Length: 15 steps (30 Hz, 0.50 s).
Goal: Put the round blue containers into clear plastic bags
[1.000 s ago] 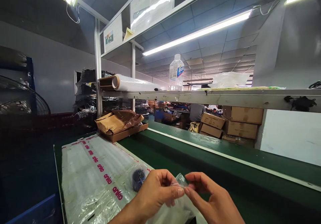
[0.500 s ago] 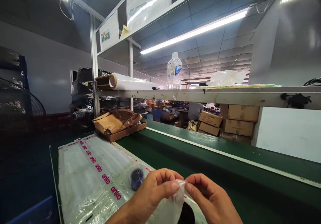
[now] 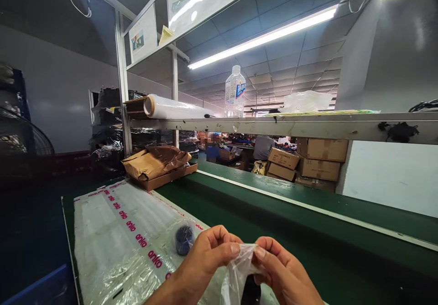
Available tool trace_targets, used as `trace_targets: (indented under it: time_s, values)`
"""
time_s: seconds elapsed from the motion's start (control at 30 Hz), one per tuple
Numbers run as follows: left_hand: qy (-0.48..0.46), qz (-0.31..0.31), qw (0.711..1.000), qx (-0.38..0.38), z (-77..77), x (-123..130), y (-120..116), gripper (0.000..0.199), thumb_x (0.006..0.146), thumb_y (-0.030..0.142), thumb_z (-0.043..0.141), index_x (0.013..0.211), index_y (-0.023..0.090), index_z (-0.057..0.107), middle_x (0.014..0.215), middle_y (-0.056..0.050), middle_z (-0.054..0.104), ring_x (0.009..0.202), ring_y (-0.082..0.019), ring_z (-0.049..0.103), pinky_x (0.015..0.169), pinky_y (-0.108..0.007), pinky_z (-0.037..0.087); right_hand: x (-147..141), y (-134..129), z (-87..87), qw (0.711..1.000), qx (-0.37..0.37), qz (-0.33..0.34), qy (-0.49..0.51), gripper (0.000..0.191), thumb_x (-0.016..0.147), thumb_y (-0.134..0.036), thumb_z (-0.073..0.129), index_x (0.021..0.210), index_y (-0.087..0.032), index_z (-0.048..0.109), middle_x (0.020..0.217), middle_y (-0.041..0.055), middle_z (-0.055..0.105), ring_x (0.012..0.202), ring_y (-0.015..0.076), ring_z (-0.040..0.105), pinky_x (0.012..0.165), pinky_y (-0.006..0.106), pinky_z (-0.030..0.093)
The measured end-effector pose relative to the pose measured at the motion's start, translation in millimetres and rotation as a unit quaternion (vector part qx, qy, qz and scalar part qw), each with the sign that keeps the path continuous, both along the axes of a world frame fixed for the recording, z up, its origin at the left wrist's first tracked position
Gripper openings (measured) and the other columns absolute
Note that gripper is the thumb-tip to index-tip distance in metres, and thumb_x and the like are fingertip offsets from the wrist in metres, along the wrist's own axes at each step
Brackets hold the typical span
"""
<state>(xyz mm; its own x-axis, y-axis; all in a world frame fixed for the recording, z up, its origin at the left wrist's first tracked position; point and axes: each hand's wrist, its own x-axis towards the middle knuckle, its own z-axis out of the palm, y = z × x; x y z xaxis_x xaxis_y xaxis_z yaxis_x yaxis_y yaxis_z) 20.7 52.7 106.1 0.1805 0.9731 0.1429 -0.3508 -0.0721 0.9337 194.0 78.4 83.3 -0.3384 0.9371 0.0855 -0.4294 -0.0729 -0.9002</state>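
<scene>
A clear plastic bag (image 3: 236, 273) hangs between my two hands, its top edge stretched between the fingertips. My left hand (image 3: 210, 257) pinches one side of that edge between thumb and fingers. On the other side, my right hand (image 3: 278, 266) pinches it the same way. Just below, partly hidden by the bag and my right hand, is a black object (image 3: 251, 290) whose kind I cannot make out. Left of my left hand, a dark blue round item (image 3: 184, 240) in clear wrapping sits on a plastic-covered sheet with pink "anko" print (image 3: 130, 225).
A cardboard tray (image 3: 171, 177) holding crumpled brown paper stands at the sheet's far end. The green conveyor belt (image 3: 273, 214) runs beyond my hands. Above it, a shelf (image 3: 308, 126) carries a film roll (image 3: 178, 107) and a plastic bottle (image 3: 235, 93). A person sits far back.
My fingertips have moved slightly apart, spreading the bag's top edge wider between them. The whole view has shifted a little, so the shelf and belt appear slightly higher and further left.
</scene>
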Motion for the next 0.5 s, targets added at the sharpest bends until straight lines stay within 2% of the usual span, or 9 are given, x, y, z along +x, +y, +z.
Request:
trace_targets:
  time_s: [0.1,0.17,0.3,0.4,0.5]
  values:
    - [-0.001,0.002,1.000,-0.022,-7.5,1,2,0.047,0.066,0.045,0.088,0.073,0.018,0.051,0.070,0.001,0.058,0.063,-0.010,0.048,0.062,-0.023,0.032,1,3,-2.4,0.999,-0.018,0.017,0.026,0.044,0.065,-0.051,0.089,0.073,-0.018,0.062,0.060,-0.0026,0.059,0.054,0.0114,0.047,0.051,0.022,0.037]
    - [0.009,0.007,1.000,-0.028,-11.4,0,4,0.048,0.066,0.048,0.088,0.075,0.018,0.051,0.065,0.002,0.055,0.060,-0.009,0.044,0.061,-0.023,0.030,2,4,-4.6,0.999,-0.030,0.021,0.033,0.043,0.065,-0.051,0.089,0.072,-0.019,0.061,0.058,-0.0033,0.058,0.053,0.0118,0.047,0.049,0.022,0.037]
    - [0.007,0.007,1.000,-0.018,-14.2,-2,6,0.046,0.069,0.046,0.087,0.074,0.018,0.051,0.078,-0.002,0.062,0.072,-0.013,0.054,0.069,-0.025,0.037,2,4,-8.9,0.999,-0.023,-0.004,0.023,0.041,0.067,-0.051,0.087,0.073,-0.018,0.062,0.080,0.0030,0.067,0.073,0.0174,0.056,0.055,0.024,0.045]
    - [0.008,-0.021,1.000,0.004,-13.3,-2,5,0.041,0.073,0.039,0.085,0.074,0.017,0.051,0.093,-0.007,0.067,0.082,-0.018,0.060,0.077,-0.029,0.042,1,2,-9.1,0.999,-0.028,0.006,0.031,0.045,0.068,-0.055,0.086,0.072,-0.018,0.060,0.066,-0.0004,0.063,0.058,0.0128,0.052,0.048,0.021,0.040]
    - [-0.023,-0.039,0.999,0.015,-13.3,0,4,0.036,0.075,0.035,0.083,0.074,0.018,0.051,0.095,-0.009,0.068,0.084,-0.019,0.061,0.079,-0.030,0.043,0,0,-6.8,0.997,-0.046,0.024,0.052,0.049,0.063,-0.053,0.089,0.071,-0.018,0.056,0.056,-0.0061,0.055,0.042,0.0048,0.036,0.041,0.017,0.024]
